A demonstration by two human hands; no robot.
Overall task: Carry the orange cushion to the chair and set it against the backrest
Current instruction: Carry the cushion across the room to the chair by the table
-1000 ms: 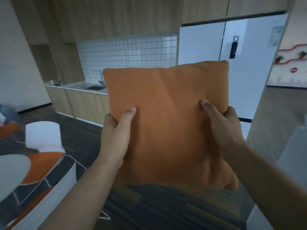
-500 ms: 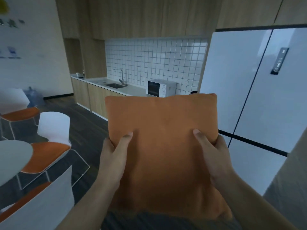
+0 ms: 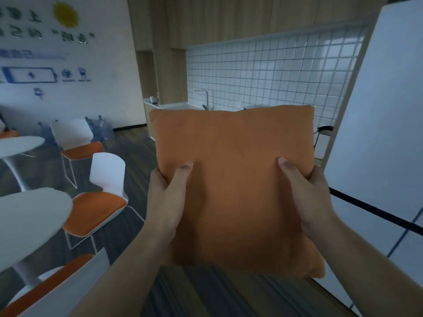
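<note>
I hold the square orange cushion (image 3: 233, 179) upright in front of me, in mid-air. My left hand (image 3: 167, 195) grips its left edge, thumb on the front. On the right edge sits my right hand (image 3: 309, 193), gripping the same way. To the left stand white chairs with orange seats: one close by (image 3: 100, 202), one further back (image 3: 75, 143), and one at the bottom left corner (image 3: 57, 284). The cushion is well apart from all of them.
Two round white tables (image 3: 29, 216) (image 3: 18, 145) stand at the left beside the chairs. A tall white fridge (image 3: 384, 133) fills the right side. A kitchen counter with a sink tap (image 3: 206, 99) and tiled wall lies behind the cushion. Water bottles (image 3: 100, 129) stand by the far wall.
The view has swung left: the fridge slid to the right edge, and the chairs, tables and lettered wall came into view. The cushion stays in both hands, a little lower in the frame.
</note>
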